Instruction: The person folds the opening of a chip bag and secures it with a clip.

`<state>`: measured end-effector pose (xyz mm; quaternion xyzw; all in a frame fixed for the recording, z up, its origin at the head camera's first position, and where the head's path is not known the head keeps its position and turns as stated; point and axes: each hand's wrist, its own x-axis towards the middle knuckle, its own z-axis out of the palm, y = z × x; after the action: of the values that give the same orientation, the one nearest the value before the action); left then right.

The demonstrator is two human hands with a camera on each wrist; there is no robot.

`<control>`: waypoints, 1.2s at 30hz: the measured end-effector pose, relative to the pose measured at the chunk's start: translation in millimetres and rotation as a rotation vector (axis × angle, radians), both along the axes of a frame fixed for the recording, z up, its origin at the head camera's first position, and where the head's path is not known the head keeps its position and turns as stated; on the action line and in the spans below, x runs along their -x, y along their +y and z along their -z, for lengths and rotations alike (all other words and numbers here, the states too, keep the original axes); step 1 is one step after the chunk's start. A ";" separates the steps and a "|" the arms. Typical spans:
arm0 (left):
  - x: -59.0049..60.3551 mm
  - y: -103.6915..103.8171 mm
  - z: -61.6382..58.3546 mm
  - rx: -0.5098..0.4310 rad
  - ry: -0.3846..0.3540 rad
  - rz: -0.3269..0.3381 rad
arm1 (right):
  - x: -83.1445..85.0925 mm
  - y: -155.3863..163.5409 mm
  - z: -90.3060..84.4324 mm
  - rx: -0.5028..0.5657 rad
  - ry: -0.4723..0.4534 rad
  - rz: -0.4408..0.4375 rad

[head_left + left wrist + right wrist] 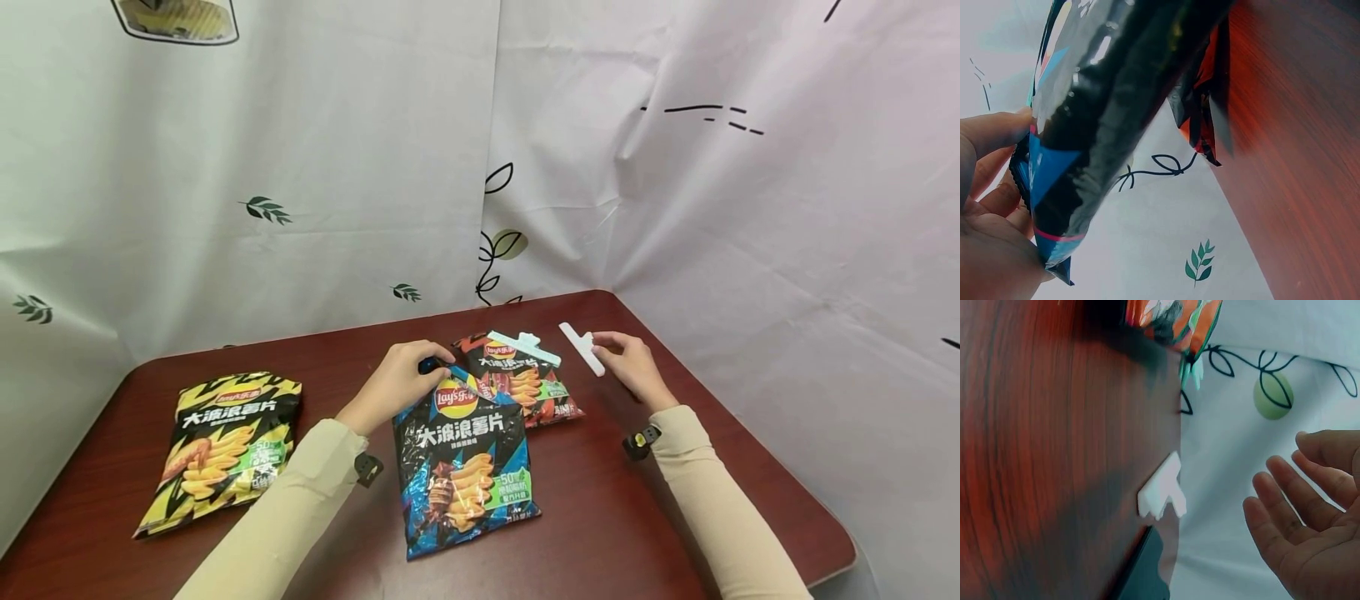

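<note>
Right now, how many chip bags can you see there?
3: a yellow-and-black bag at the left of the table, a blue-and-black bag pinched at its top by the left hand, and a red-and-black bag partly hidden behind that one. No others show.

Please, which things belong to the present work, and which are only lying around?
Probably in the work:
Blue Lay's chip bag, pinched by the left hand
White bag clip, near the right hand

Probably just lying about:
Yellow Lay's chip bag
Red Lay's chip bag with light-blue clip
Dark clip-like object, partly shown
</note>
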<state>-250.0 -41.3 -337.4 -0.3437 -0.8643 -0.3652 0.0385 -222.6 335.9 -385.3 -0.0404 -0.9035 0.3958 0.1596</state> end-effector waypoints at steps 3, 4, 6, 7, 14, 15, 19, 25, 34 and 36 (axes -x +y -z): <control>-0.1 -0.1 0.4 0.000 -0.001 -0.004 | 1.2 5.9 2.3 -0.028 -0.016 0.031; -0.1 -0.2 0.5 0.000 -0.002 -0.005 | 1.4 7.5 3.0 -0.033 -0.020 0.040; -0.2 -0.3 0.8 0.001 -0.005 -0.006 | 1.3 10.8 4.4 -0.045 -0.036 0.053; -0.2 -0.3 0.7 0.001 -0.005 -0.007 | 1.1 12.4 5.0 -0.055 -0.043 0.058; 0.5 -0.7 0.8 0.002 -0.005 -0.002 | 0.2 25.0 11.5 -0.088 -0.065 0.111; 0.6 -0.8 0.8 0.001 -0.004 0.000 | 0.2 26.9 12.3 -0.090 -0.067 0.119; 0.4 -1.1 1.0 -0.003 -0.008 0.005 | 0.2 33.7 14.7 -0.088 -0.095 0.131; 0.1 -2.0 1.3 -0.004 -0.008 0.012 | -1.3 38.9 15.8 -0.080 -0.139 0.134; -0.5 -3.4 1.9 -0.008 -0.013 0.014 | -3.8 43.4 19.2 -0.065 -0.182 0.146; -0.6 -3.7 2.0 -0.008 -0.012 0.014 | -3.2 44.7 20.1 -0.069 -0.191 0.150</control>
<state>-249.5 -45.0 -339.4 -0.3475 -0.8605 -0.3710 0.0323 -219.4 380.5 -405.4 -0.1399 -0.9221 0.3458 0.1031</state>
